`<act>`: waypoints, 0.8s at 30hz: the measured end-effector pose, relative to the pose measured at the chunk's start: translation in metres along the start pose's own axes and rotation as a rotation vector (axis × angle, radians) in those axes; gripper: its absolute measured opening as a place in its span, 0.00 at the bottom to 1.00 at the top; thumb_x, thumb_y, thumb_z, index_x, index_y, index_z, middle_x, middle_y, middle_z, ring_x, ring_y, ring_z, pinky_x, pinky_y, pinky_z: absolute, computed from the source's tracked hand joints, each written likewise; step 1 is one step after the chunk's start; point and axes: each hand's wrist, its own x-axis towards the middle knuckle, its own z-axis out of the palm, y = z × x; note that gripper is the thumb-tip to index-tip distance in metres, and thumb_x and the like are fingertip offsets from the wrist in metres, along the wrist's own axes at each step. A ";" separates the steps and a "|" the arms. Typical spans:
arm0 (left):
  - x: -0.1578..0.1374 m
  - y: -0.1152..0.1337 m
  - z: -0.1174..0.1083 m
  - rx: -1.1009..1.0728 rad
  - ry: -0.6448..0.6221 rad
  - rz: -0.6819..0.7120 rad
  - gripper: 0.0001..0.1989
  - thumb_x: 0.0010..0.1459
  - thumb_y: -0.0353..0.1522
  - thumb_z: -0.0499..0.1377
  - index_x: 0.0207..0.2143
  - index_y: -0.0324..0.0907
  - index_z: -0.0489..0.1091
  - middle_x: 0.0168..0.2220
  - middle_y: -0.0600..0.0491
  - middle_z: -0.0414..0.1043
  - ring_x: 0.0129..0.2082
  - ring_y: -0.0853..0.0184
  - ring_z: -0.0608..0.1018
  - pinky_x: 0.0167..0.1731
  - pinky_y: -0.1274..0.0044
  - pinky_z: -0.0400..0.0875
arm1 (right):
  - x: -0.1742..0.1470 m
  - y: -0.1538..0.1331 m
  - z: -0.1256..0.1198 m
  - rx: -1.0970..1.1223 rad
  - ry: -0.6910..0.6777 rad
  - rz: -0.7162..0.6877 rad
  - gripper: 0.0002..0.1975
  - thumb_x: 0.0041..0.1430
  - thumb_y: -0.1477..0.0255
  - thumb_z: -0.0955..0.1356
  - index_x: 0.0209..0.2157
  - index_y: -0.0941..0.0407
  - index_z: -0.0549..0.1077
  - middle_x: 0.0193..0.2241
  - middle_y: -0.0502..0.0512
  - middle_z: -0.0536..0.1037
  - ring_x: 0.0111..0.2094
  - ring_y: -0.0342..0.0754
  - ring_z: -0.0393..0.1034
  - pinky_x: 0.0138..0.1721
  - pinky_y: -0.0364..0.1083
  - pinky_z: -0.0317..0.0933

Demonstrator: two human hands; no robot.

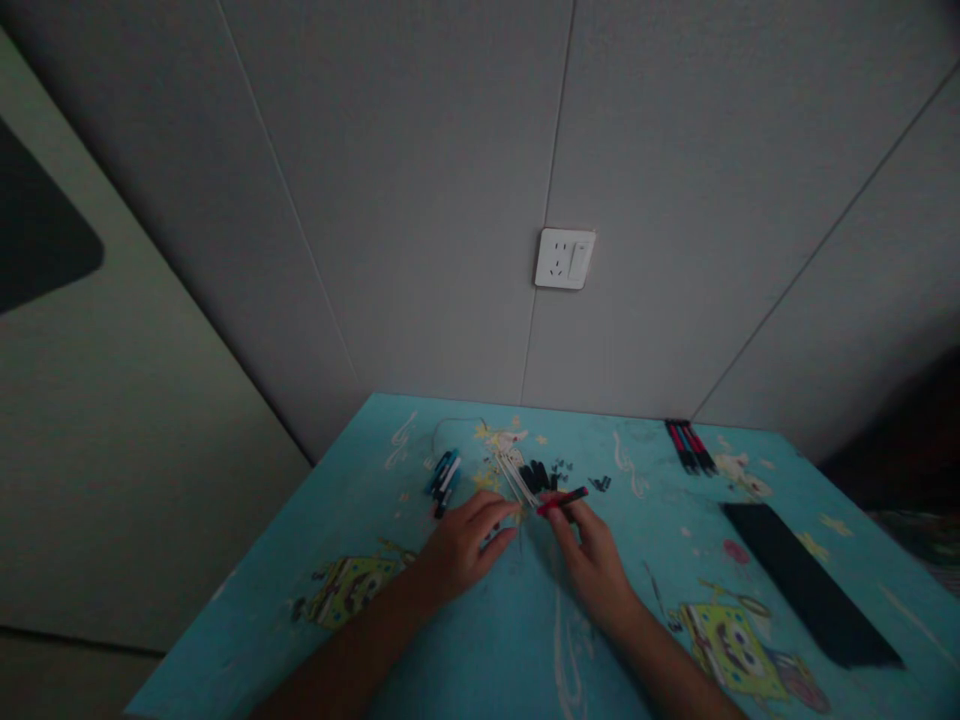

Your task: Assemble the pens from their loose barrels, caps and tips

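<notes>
My right hand pinches a short red-and-black pen barrel, tilted up to the right, just above the table. To its left is my left hand, thumb and fingers apart, with nothing visible between them. Several thin white sticks, which look like pen refills, lie beyond and between the hands. Black tube-like pieces sit right behind my right hand. Small dark parts are scattered to the right of these. Past my left hand lies a bunch of blue, white and black pen parts.
Several red, blue and black pens lie side by side at the table's back right. A long black flat piece rests on the right side. The blue cartoon-print table meets a grey wall bearing a white socket.
</notes>
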 end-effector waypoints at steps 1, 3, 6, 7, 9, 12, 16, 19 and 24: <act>0.000 0.000 0.000 -0.001 -0.011 -0.002 0.16 0.63 0.29 0.56 0.54 0.43 0.65 0.44 0.47 0.70 0.40 0.66 0.75 0.43 0.73 0.74 | 0.001 0.002 0.000 -0.003 0.002 -0.014 0.09 0.68 0.68 0.61 0.42 0.55 0.71 0.40 0.55 0.75 0.43 0.49 0.70 0.46 0.46 0.63; -0.002 -0.001 0.001 -0.010 -0.022 -0.016 0.17 0.63 0.31 0.56 0.55 0.43 0.64 0.44 0.47 0.70 0.39 0.66 0.75 0.41 0.74 0.74 | 0.002 0.007 0.001 -0.017 -0.049 -0.027 0.10 0.69 0.68 0.60 0.41 0.55 0.71 0.39 0.55 0.75 0.42 0.49 0.70 0.46 0.46 0.63; -0.004 -0.002 0.002 -0.037 -0.019 -0.042 0.22 0.64 0.33 0.57 0.59 0.43 0.60 0.42 0.47 0.70 0.35 0.67 0.74 0.37 0.75 0.74 | 0.000 0.012 0.005 -0.054 -0.156 -0.021 0.11 0.69 0.69 0.59 0.44 0.54 0.71 0.37 0.55 0.76 0.38 0.48 0.71 0.43 0.46 0.64; -0.004 -0.002 0.002 -0.044 -0.018 -0.050 0.23 0.64 0.33 0.56 0.60 0.43 0.58 0.42 0.47 0.70 0.34 0.68 0.74 0.37 0.75 0.74 | 0.000 0.012 0.006 -0.068 -0.181 -0.033 0.12 0.69 0.69 0.59 0.46 0.54 0.71 0.38 0.56 0.76 0.39 0.49 0.71 0.44 0.47 0.64; -0.003 -0.002 0.003 -0.040 -0.020 -0.062 0.23 0.65 0.33 0.55 0.60 0.43 0.58 0.42 0.48 0.71 0.36 0.67 0.75 0.38 0.75 0.74 | -0.001 0.010 0.008 -0.085 -0.200 -0.069 0.13 0.69 0.69 0.59 0.49 0.53 0.71 0.41 0.57 0.76 0.42 0.50 0.71 0.47 0.49 0.64; -0.001 -0.003 0.004 -0.014 -0.003 -0.080 0.16 0.66 0.32 0.53 0.56 0.43 0.63 0.42 0.48 0.72 0.41 0.66 0.75 0.44 0.73 0.72 | -0.001 0.006 0.005 -0.066 -0.176 -0.084 0.14 0.68 0.69 0.60 0.50 0.51 0.73 0.39 0.57 0.75 0.41 0.50 0.70 0.45 0.49 0.65; 0.000 -0.004 0.008 0.011 -0.030 -0.141 0.10 0.65 0.33 0.54 0.47 0.43 0.69 0.39 0.50 0.73 0.40 0.65 0.76 0.43 0.73 0.71 | -0.001 0.000 -0.002 0.061 -0.032 -0.009 0.11 0.65 0.67 0.65 0.46 0.53 0.75 0.36 0.56 0.75 0.38 0.49 0.70 0.41 0.47 0.66; -0.001 0.000 0.014 0.021 -0.118 -0.145 0.09 0.64 0.34 0.57 0.45 0.42 0.71 0.37 0.50 0.74 0.38 0.65 0.76 0.41 0.74 0.71 | -0.003 -0.003 -0.002 0.182 -0.025 0.082 0.13 0.64 0.66 0.66 0.48 0.53 0.72 0.34 0.53 0.76 0.35 0.48 0.71 0.38 0.46 0.67; 0.001 0.008 0.019 0.000 -0.158 -0.121 0.13 0.62 0.34 0.59 0.49 0.42 0.69 0.39 0.50 0.75 0.41 0.63 0.75 0.42 0.72 0.71 | -0.005 -0.010 -0.003 0.024 -0.103 -0.051 0.07 0.64 0.68 0.66 0.38 0.54 0.75 0.32 0.53 0.76 0.34 0.48 0.71 0.37 0.46 0.66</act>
